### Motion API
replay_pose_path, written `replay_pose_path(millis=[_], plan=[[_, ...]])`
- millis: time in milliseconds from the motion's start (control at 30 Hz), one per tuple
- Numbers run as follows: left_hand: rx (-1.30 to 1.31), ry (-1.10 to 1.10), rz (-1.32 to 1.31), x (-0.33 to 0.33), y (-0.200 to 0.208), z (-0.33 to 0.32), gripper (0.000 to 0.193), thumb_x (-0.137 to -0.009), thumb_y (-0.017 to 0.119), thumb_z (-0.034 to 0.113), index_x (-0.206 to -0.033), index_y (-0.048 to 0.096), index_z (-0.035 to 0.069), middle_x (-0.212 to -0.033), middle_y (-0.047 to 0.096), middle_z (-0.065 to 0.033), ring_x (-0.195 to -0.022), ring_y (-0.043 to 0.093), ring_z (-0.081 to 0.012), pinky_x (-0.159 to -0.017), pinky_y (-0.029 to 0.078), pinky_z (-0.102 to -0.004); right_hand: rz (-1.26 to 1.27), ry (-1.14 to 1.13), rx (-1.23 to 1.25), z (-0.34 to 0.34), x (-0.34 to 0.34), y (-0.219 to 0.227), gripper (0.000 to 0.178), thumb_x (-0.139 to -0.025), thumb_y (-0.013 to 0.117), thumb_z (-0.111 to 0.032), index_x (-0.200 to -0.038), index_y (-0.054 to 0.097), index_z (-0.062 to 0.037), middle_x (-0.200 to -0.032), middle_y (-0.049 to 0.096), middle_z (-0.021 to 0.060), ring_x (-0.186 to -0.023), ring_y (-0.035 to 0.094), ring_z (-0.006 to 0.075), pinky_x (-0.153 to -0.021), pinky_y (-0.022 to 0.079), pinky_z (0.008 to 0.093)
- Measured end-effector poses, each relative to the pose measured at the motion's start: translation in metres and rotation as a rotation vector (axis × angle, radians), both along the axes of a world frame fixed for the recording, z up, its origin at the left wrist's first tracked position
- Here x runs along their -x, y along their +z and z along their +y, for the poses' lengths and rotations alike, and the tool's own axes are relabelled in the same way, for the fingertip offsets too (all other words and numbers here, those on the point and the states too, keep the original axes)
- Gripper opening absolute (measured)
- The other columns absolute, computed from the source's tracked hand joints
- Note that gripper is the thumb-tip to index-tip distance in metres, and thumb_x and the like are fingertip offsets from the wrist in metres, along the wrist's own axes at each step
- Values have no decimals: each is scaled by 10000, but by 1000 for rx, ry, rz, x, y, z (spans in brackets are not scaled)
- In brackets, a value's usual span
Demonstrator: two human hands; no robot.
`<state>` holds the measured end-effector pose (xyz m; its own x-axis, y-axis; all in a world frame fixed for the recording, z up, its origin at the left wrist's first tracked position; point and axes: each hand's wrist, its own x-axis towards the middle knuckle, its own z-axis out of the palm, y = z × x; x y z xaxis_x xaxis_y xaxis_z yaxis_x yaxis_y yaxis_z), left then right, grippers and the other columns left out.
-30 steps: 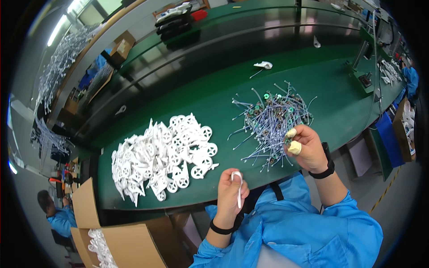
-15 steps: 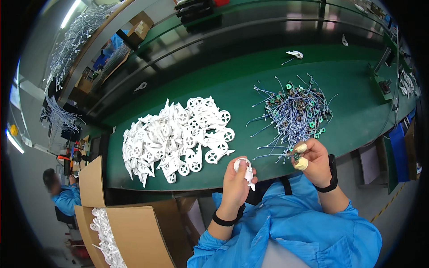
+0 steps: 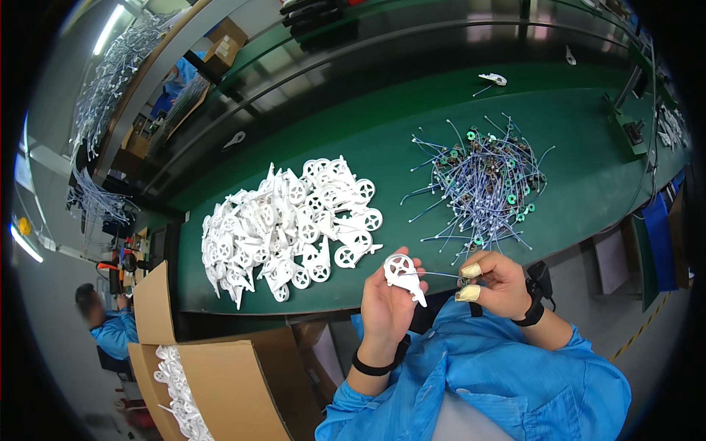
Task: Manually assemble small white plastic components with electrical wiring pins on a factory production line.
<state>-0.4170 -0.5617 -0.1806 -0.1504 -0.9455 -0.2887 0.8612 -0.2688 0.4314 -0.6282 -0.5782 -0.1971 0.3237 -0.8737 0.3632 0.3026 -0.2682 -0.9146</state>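
Note:
On the fingers of my left hand (image 3: 382,312) rests a white plastic housing (image 3: 403,280) with a round spoked end and a narrow tail. My right hand (image 3: 504,285), with pale yellow covers on its thumb and fingertip, pinches a small wired part (image 3: 462,281). Its thin bluish wire reaches left to the housing; whether the two touch I cannot tell. Behind my left hand lies a pile of similar white housings (image 3: 287,220). A heap of wired parts (image 3: 482,184), with blue leads and green rings, is beyond my right hand.
The green table (image 3: 397,162) has its front edge just beyond my hands. An open cardboard box (image 3: 220,389) of white parts stands at the lower left. One housing with a wire (image 3: 493,79) lies far back. Another person (image 3: 114,331) sits at the far left.
My right hand has moved left with the wired part, away from the heap. The housing in my left hand has turned, and its spoked face now shows.

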Motion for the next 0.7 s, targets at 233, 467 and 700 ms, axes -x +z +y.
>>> replay_pose_path(millis=[233, 467, 700], plan=[[-50, 96, -18, 3, -1, 0, 459, -1000, 370, 300, -1334, 402, -14, -1172, 546, -225, -1020, 556, -314, -826, 492, -399, 93, -108, 169, 0, -4, 9, 337, -742, 789, -17, -987, 558, -24, -916, 627, 98, -722, 562, 135, -618, 452, 265], [-27, 83, -23, 4, -9, -1, 463, -1020, 359, 314, -1342, 405, -15, -1114, 548, -169, -958, 550, -242, -821, 481, -350, 126, -145, 236, 4, -6, 4, 339, -730, 800, -31, -970, 561, -10, -943, 639, 123, -769, 617, 185, -646, 493, 290], [-63, -55, 194, 17, -14, 9, 484, -985, 437, 333, -1325, 421, -11, -1058, 589, -169, -897, 573, -244, -735, 475, -325, 182, -100, 232, 3, -11, 7, 308, -741, 788, -23, -951, 563, -4, -938, 634, 127, -777, 617, 195, -653, 501, 297]])
